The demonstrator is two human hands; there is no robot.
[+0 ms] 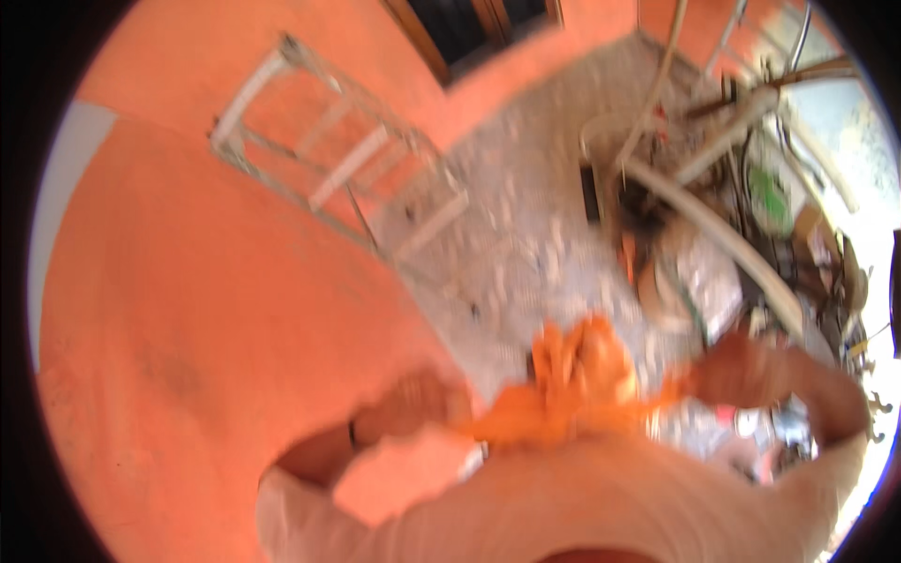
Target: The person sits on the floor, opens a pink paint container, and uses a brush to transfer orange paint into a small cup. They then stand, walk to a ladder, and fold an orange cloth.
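Observation:
An orange cloth (587, 361) is stretched across in front of my body, its middle bunched up in folds. At its left end my left hand (427, 403) is closed on the fabric, with a dark band round the wrist. My right hand (727, 375) grips the other end, out to the right, with the elbow bent. Both hands are smeared by motion, so single fingers do not show. Whether the cloth is a garment I cannot tell.
A worn stepladder (347, 169) stands by the orange wall (206, 310) on the left. Stacked clutter fills the right side, with a pale curved pole (723, 239), a plastic-wrapped bundle (699, 272) and a green-marked white item (770, 197). Patterned floor (526, 206) lies between.

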